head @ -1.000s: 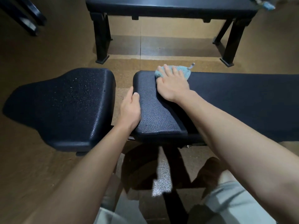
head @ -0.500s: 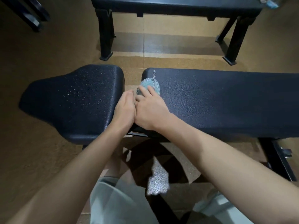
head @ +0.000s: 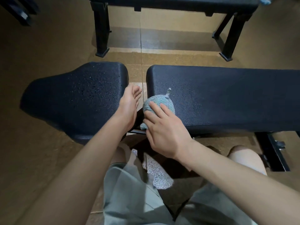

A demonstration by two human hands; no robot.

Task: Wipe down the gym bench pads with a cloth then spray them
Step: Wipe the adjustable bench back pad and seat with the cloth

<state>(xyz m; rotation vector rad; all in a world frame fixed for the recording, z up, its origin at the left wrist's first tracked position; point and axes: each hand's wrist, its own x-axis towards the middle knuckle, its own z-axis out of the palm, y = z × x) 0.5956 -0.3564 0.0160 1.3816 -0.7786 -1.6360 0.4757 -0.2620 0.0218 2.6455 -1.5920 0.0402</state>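
The right hand (head: pixel 164 127) lies flat on a blue-green cloth (head: pixel 159 103), its fingers (head: pixel 155 108) straight and spread, pressing the cloth against the near left corner of the long back pad (head: pixel 227 98) of the bench. The cloth is bunched under the palm; part of it sticks out beyond the fingertips onto the pad's top, a small loop stands up at its far edge, and another fold hangs over the pad's left end, down into the gap between the two pads. The left hand (head: pixel 129 104) is just beside the cloth, apart from it, in that same gap: it is released, fingers straight and together, its edge resting along the right side of the seat pad (head: pixel 78 96). The seat pad's surface is dotted with fine pale specks. Both forearms reach in from the bottom of the view, above the person's grey shorts (head: pixel 133 197) and bare knees. A second black bench (head: pixel 170 4) stands on the brown floor (head: pixel 48 46) beyond, well apart from the hands.
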